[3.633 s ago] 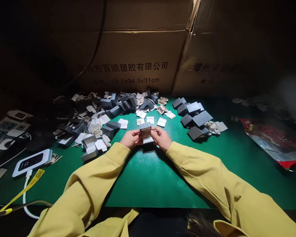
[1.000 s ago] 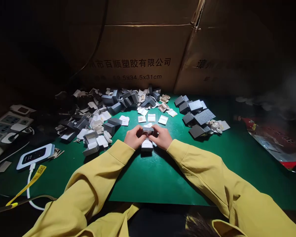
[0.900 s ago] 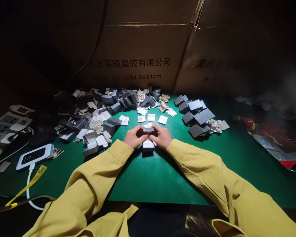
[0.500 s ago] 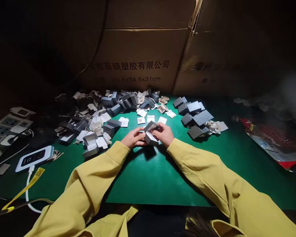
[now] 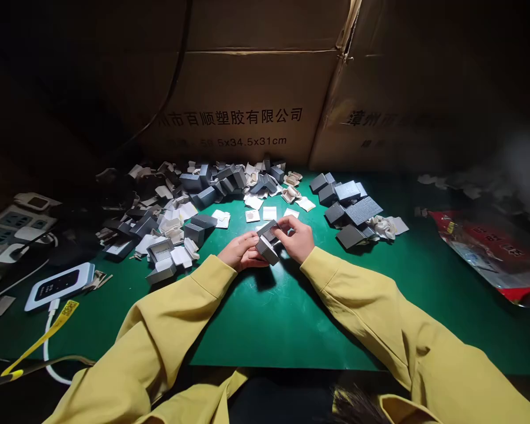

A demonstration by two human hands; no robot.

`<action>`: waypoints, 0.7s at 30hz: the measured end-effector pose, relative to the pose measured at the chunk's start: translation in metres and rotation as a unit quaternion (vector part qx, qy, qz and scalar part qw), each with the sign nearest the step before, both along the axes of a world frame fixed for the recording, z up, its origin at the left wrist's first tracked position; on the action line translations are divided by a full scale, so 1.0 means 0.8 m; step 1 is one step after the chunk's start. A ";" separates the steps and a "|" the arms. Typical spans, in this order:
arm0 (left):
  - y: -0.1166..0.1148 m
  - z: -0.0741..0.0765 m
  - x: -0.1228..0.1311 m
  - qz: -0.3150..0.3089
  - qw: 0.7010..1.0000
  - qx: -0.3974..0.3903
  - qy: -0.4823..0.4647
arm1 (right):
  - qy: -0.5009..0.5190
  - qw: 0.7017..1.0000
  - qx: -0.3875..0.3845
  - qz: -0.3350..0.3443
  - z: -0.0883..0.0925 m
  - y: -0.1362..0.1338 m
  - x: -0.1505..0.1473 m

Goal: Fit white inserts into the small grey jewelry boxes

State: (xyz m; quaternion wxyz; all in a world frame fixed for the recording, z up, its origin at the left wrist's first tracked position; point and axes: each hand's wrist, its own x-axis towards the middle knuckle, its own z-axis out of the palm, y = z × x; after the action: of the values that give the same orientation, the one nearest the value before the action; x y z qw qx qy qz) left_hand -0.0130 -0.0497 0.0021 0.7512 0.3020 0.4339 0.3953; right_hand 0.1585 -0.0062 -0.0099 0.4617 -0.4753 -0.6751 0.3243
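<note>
A small grey hinged box, partly open, is held above the green table top at the centre. My left hand grips its left side, with the fingers closed around it. At its upper right, my right hand has thumb and fingers pinched at the box's opening. Whether those fingertips hold the box itself or an insert inside it cannot be made out. Just beyond the hands lie several flat white pieces, among them a white square card.
A heap of grey boxes and white inserts spreads at left and back. More grey boxes are stacked at right. A red plastic bag, a white device, a power strip and cardboard cartons surround the table.
The box has turned and tilted between my hands, so its grey outer side now faces me more. My right hand has shifted slightly, with fingers at the opening.
</note>
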 end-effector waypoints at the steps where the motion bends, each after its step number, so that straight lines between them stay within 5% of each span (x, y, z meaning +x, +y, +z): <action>1: 0.000 0.000 0.000 0.003 1.000 0.001 -0.003 | -0.007 1.000 0.008 -0.004 0.001 0.000 0.000; 13: -0.002 -0.004 0.001 0.001 0.998 0.050 0.023 | 0.006 1.000 -0.012 -0.012 0.007 0.004 0.000; 16: -0.003 -0.002 0.006 0.033 0.996 0.075 0.042 | 0.056 0.998 -0.016 -0.011 0.000 0.010 0.000; 21: -0.005 0.003 0.011 0.116 0.981 0.132 0.076 | 0.139 0.978 -0.129 0.083 -0.009 0.011 0.001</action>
State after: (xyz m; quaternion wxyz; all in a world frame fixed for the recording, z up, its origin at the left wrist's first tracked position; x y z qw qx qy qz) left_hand -0.0046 -0.0537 0.0046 0.6180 0.3756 0.4659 0.5098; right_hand 0.1591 0.0026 -0.0168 0.4573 -0.4233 -0.5939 0.5088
